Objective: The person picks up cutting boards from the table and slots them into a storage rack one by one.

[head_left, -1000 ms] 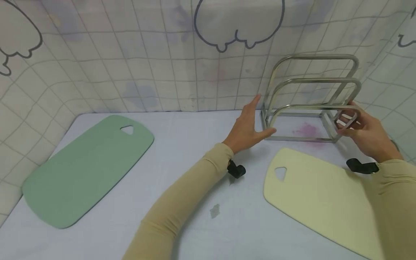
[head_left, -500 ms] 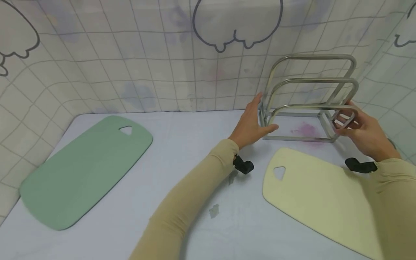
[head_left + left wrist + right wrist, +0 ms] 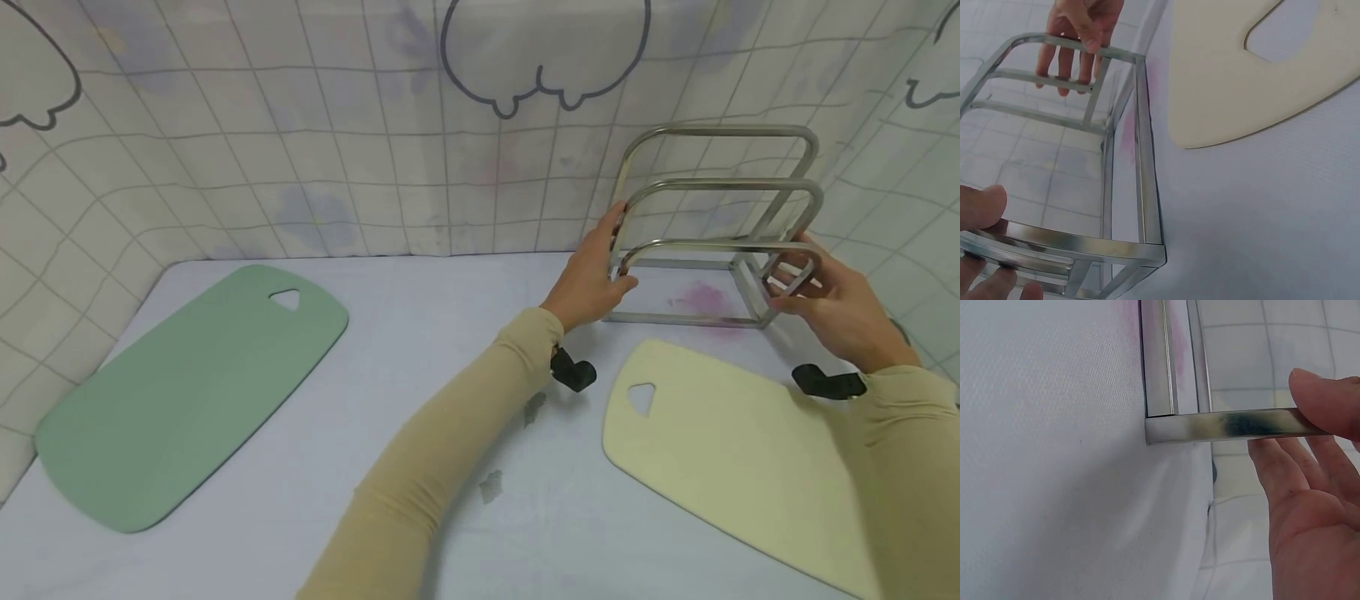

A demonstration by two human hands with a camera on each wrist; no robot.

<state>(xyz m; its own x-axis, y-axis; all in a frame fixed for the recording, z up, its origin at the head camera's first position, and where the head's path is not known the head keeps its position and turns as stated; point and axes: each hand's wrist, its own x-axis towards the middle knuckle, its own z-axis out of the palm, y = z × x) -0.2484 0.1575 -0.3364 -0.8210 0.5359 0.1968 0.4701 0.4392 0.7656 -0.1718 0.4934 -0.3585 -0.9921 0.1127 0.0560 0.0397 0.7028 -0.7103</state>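
A silver metal rack [image 3: 723,183] with three upright looped bars stands at the back right of the table. My left hand [image 3: 588,279] holds its left side; in the left wrist view the thumb [image 3: 984,207] lies on the front bar with the fingertips on the other side. The right side of the rack is in the grip of my right hand [image 3: 851,308]. From the right wrist view, the thumb [image 3: 1329,403] rests on one side of a flat bar [image 3: 1229,425] and the fingers curl behind it. Some fingertips are hidden by the bars.
A pale yellow cutting board [image 3: 735,450] lies flat in front of the rack, partly under the right forearm. On the left lies a green cutting board [image 3: 187,400]. Patterned grid cloth [image 3: 352,167] hangs behind the white table [image 3: 420,333].
My left hand has moved right, from beside the rack onto its left side, and has taken hold there. My right hand keeps its grip. The view has shifted slightly.
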